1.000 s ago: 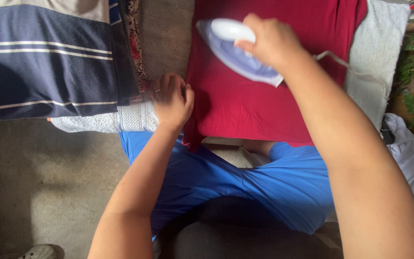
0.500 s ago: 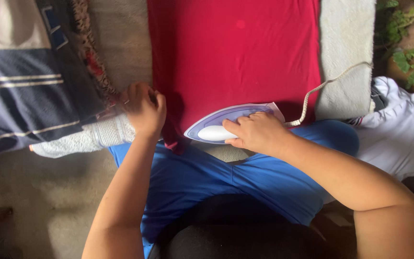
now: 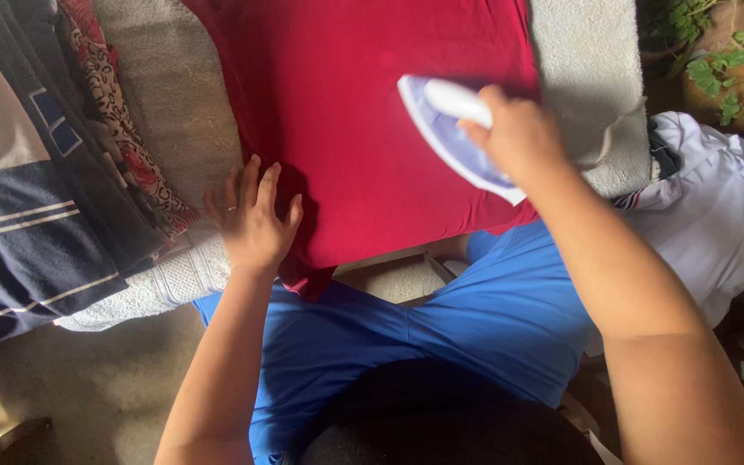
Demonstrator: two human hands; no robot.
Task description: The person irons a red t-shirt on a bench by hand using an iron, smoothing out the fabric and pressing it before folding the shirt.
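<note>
The red cloth (image 3: 363,129) lies spread flat on a grey padded mat (image 3: 587,86), its near edge hanging just over the mat's front; it looks soft and limp, likely to bunch or slide unless held taut at an edge. Left of the cloth sits a pile of striped and patterned clothes (image 3: 36,198); right of it lies a white garment (image 3: 716,215). On the cloth's right part rests the iron (image 3: 449,138), probably hard, fairly heavy and hot underneath, so safe to take only by its handle. The right hand (image 3: 518,138) is wrapped around that handle. The left hand (image 3: 256,220), fingers spread, presses flat on the cloth's left edge.
</note>
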